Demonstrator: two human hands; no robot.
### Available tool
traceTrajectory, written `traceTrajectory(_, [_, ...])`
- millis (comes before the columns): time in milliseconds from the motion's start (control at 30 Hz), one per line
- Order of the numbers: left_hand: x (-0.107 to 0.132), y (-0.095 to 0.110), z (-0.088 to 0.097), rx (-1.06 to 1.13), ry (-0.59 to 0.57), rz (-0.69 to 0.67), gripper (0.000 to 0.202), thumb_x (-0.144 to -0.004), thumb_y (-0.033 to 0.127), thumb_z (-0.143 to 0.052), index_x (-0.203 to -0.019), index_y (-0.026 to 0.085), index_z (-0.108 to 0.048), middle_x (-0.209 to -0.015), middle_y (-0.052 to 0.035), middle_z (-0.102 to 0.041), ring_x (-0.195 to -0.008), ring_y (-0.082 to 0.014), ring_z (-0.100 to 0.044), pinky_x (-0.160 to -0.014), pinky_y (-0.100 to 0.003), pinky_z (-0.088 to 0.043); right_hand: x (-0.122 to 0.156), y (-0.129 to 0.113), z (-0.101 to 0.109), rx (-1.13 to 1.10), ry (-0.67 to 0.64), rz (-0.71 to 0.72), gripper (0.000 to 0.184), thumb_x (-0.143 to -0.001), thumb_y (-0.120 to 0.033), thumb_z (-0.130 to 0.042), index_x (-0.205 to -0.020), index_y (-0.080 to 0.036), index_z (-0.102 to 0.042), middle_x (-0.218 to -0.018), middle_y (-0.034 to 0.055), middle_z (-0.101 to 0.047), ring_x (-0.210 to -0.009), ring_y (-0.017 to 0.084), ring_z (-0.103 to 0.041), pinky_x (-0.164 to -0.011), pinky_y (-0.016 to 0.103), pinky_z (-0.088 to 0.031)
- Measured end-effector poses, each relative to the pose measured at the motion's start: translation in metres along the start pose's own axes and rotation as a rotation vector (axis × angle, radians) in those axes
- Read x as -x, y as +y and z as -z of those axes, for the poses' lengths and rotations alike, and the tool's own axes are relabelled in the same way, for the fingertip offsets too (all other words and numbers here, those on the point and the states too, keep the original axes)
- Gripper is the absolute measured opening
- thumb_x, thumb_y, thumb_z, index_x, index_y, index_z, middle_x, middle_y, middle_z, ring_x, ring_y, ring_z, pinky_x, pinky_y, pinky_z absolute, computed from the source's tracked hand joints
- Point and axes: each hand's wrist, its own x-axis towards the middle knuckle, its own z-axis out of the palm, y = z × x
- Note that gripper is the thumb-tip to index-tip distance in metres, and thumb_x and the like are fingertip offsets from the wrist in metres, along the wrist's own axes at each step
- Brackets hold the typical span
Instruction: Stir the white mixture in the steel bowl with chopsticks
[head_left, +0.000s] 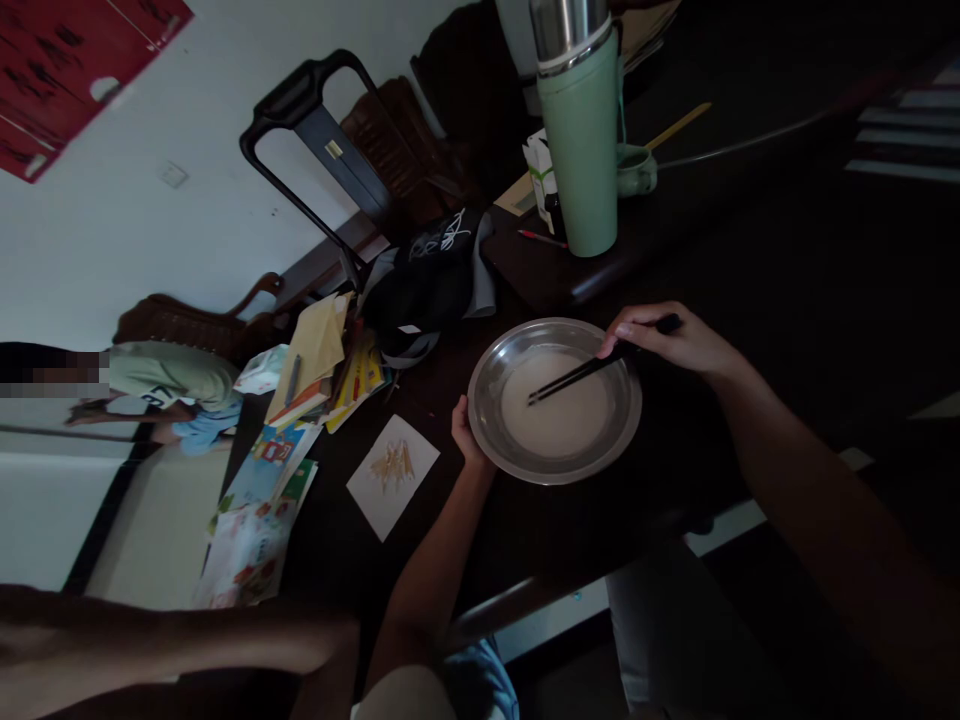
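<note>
A round metal bowl (486, 440) stands on the dark table, with a milky white liquid (555, 425) in its bottom. My left hand (470, 435) grips the bowl's left rim, its fingers mostly hidden behind and below the edge. Over the right side, my right hand (656, 335) is closed around a pair of dark chopsticks (574, 377). Their tips point left and reach down to the liquid; whether they dip under the surface is hard to see. Left of the bowl lies a white paper square (382, 510) bearing several small, pale stick-like pieces (395, 464).
A tall green thermos (581, 150) stands behind the bowl, beside a small green cup (636, 170) and a red pen (541, 239). Books and envelopes (319, 340) are stacked at left near a black bag (427, 280). Another person's arm (180, 640) crosses the lower left; someone sits farther back (172, 375).
</note>
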Motion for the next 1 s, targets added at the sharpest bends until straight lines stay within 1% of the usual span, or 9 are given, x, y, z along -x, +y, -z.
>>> traceTrajectory(100, [0.0002, 0.0001, -0.0003, -0.004, 0.002, -0.002, 0.027, -0.079, 0.047, -0.072, -0.069, 0.021, -0.074, -0.069, -0.0029, -0.074, -0.091, -0.0274, -0.076, -0.092, -0.039, -0.055, 0.0025, 0.0031, 0.0042, -0.001, 0.273, 0.012, 0.035, -0.095, -0.055, -0.061, -0.074, -0.033, -0.077, -0.070, 0.0006, -0.076, -0.077, 0.024, -0.070, -0.090, 0.048, -0.052])
traceTrajectory(167, [0.0007, 0.0002, -0.0012, -0.001, 0.020, -0.007, 0.028, -0.078, 0.046, -0.071, -0.066, 0.021, -0.073, -0.067, -0.0030, -0.074, -0.092, -0.0278, -0.076, -0.092, -0.040, -0.055, 0.0046, 0.0053, 0.0074, -0.028, 0.327, 0.033, 0.034, -0.097, -0.055, -0.057, -0.074, -0.039, -0.075, -0.061, -0.0025, -0.072, -0.069, 0.024, -0.067, -0.087, 0.050, -0.051])
traceTrajectory(267, [0.0011, 0.0001, -0.0026, -0.011, 0.022, -0.010, 0.028, -0.078, 0.047, -0.071, -0.068, 0.021, -0.074, -0.071, -0.0037, -0.076, -0.093, -0.0285, -0.076, -0.093, -0.041, -0.056, 0.0042, 0.0052, 0.0074, -0.076, 0.148, 0.027, 0.031, -0.095, -0.058, -0.058, -0.075, -0.041, -0.075, -0.063, -0.0038, -0.073, -0.066, 0.023, -0.066, -0.082, 0.049, -0.053])
traceTrajectory(400, [0.0005, -0.0007, -0.0025, -0.022, 0.012, -0.022, 0.027, -0.078, 0.048, -0.071, -0.073, 0.021, -0.075, -0.073, -0.0032, -0.077, -0.092, -0.0277, -0.076, -0.092, -0.040, -0.055, -0.0005, 0.0012, 0.0021, -0.015, -0.053, 0.014, 0.041, -0.089, -0.063, -0.065, -0.076, -0.028, -0.080, -0.082, 0.0040, -0.081, -0.082, 0.024, -0.072, -0.082, 0.041, -0.054])
traceTrajectory(567, [0.0001, -0.0008, -0.0020, -0.022, 0.046, -0.022, 0.027, -0.078, 0.047, -0.070, -0.067, 0.022, -0.071, -0.068, -0.0026, -0.074, -0.090, -0.0269, -0.075, -0.093, -0.039, -0.055, 0.0015, 0.0033, 0.0064, -0.010, 0.326, 0.024, 0.045, -0.093, -0.062, -0.061, -0.071, -0.025, -0.076, -0.068, 0.0044, -0.076, -0.072, 0.021, -0.068, -0.082, 0.039, -0.051])
traceTrajectory(633, [0.0006, -0.0004, -0.0024, -0.025, 0.041, -0.018, 0.027, -0.079, 0.047, -0.069, -0.068, 0.022, -0.073, -0.069, -0.0030, -0.074, -0.091, -0.0274, -0.075, -0.093, -0.040, -0.054, 0.0036, 0.0047, 0.0090, -0.062, 0.396, 0.022, 0.048, -0.094, -0.063, -0.059, -0.070, -0.025, -0.074, -0.057, 0.0032, -0.070, -0.062, 0.020, -0.064, -0.077, 0.038, -0.050])
traceTrajectory(733, [0.0016, 0.0004, -0.0027, -0.022, 0.031, -0.006, 0.027, -0.081, 0.046, -0.068, -0.072, 0.021, -0.075, -0.073, -0.0038, -0.076, -0.092, -0.0276, -0.075, -0.093, -0.041, -0.055, 0.0038, 0.0042, 0.0081, -0.105, 0.240, 0.023, 0.047, -0.093, -0.063, -0.060, -0.071, -0.024, -0.075, -0.059, 0.0032, -0.071, -0.062, 0.019, -0.065, -0.074, 0.036, -0.050])
traceTrajectory(867, [0.0022, 0.0007, -0.0017, -0.010, 0.012, 0.011, 0.029, -0.082, 0.047, -0.068, -0.076, 0.020, -0.078, -0.077, -0.0054, -0.078, -0.092, -0.0280, -0.075, -0.094, -0.041, -0.054, -0.0003, 0.0025, 0.0022, -0.020, -0.017, 0.020, 0.041, -0.091, -0.061, -0.065, -0.078, -0.025, -0.080, -0.083, 0.0049, -0.080, -0.082, 0.022, -0.072, -0.082, 0.037, -0.053])
traceTrajectory(1000, [0.0017, 0.0007, -0.0007, -0.007, -0.014, 0.001, 0.028, -0.080, 0.047, -0.071, -0.074, 0.021, -0.077, -0.075, -0.0044, -0.077, -0.089, -0.0270, -0.076, -0.094, -0.039, -0.054, 0.0009, 0.0045, 0.0041, 0.020, 0.238, 0.012, 0.037, -0.093, -0.060, -0.061, -0.074, -0.032, -0.077, -0.077, 0.0018, -0.078, -0.080, 0.025, -0.070, -0.086, 0.048, -0.053])
